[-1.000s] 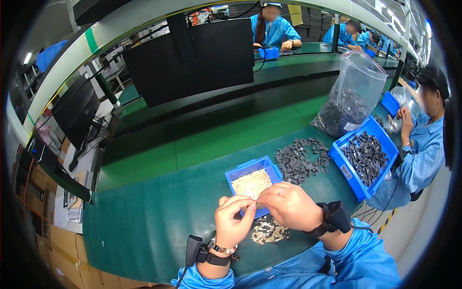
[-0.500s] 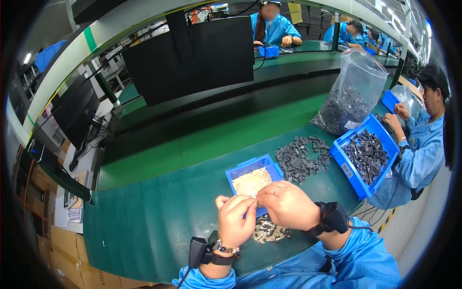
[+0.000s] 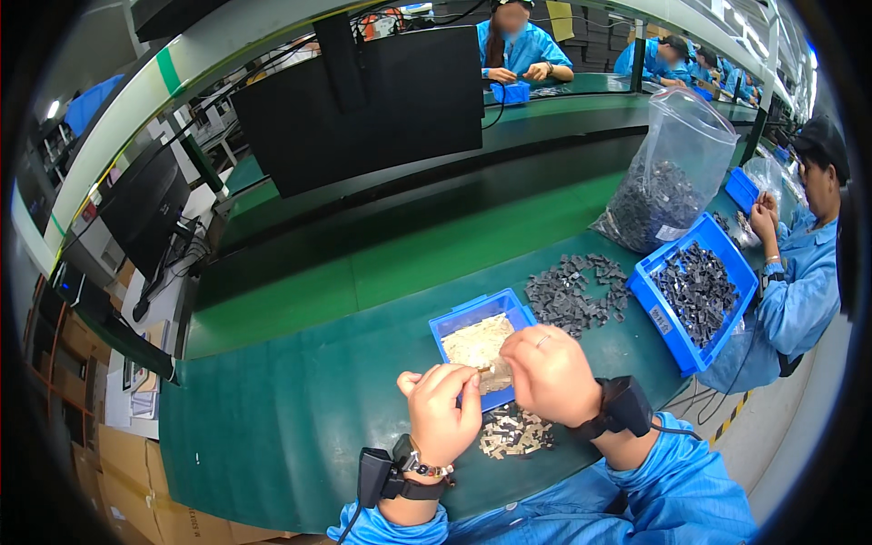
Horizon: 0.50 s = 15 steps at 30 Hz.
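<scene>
My left hand [image 3: 441, 411] is closed in a pinch, with a small brownish strip-like piece [image 3: 484, 369] sticking out from its fingertips. Just to the right, my right hand [image 3: 554, 377] has its thumb and fingers pressed together; what is in them, if anything, is too small to make out. A narrow gap separates the fingertips. Both hands hover over the near side of a blue bin [image 3: 526, 314] holding many small cream-coloured pieces [image 3: 474, 338]. Between my wrists lies a pile of small flat beige and dark pieces [image 3: 515, 436] on the green table mat.
Loose dark grey parts [image 3: 572, 309] lie beyond my right hand. Further right stand a larger blue bin [image 3: 661, 329] of black parts and a clear bag [image 3: 661, 195] of dark parts. A black monitor [image 3: 363, 109] hangs ahead. A co-worker [image 3: 799, 282] sits at the right.
My right hand has drawn slightly away from the left, opening a gap that exposes the small piece in my left fingers. The co-worker at the right has brought both hands together.
</scene>
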Motion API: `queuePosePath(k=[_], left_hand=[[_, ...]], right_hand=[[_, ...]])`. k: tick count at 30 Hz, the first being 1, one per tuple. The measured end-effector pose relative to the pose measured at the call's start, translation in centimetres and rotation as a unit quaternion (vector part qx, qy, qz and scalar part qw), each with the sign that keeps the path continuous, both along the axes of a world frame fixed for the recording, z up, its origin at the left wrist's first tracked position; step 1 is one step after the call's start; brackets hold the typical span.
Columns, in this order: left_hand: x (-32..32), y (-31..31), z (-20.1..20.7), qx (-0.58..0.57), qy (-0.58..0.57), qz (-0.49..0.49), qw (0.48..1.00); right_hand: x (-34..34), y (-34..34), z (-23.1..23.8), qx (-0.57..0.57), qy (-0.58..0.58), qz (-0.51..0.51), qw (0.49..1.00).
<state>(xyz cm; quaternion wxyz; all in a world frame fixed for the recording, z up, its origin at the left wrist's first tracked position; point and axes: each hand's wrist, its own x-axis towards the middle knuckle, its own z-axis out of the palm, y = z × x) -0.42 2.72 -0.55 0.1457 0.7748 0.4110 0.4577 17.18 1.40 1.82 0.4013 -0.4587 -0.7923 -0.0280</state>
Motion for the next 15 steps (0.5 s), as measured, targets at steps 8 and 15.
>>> queuePosePath(k=[8, 15], left_hand=[[0.0, -0.1, 0.0, -0.009, -0.014, 0.022, 1.000], [-0.1, -0.1, -0.1, -0.004, -0.006, 0.020, 1.000]], right_hand=[[1.0, 0.6, 0.0, -0.060, -0.007, -0.007, 0.998], [-0.5, 0.1, 1.0, -0.152, 0.106, 0.073, 0.980]])
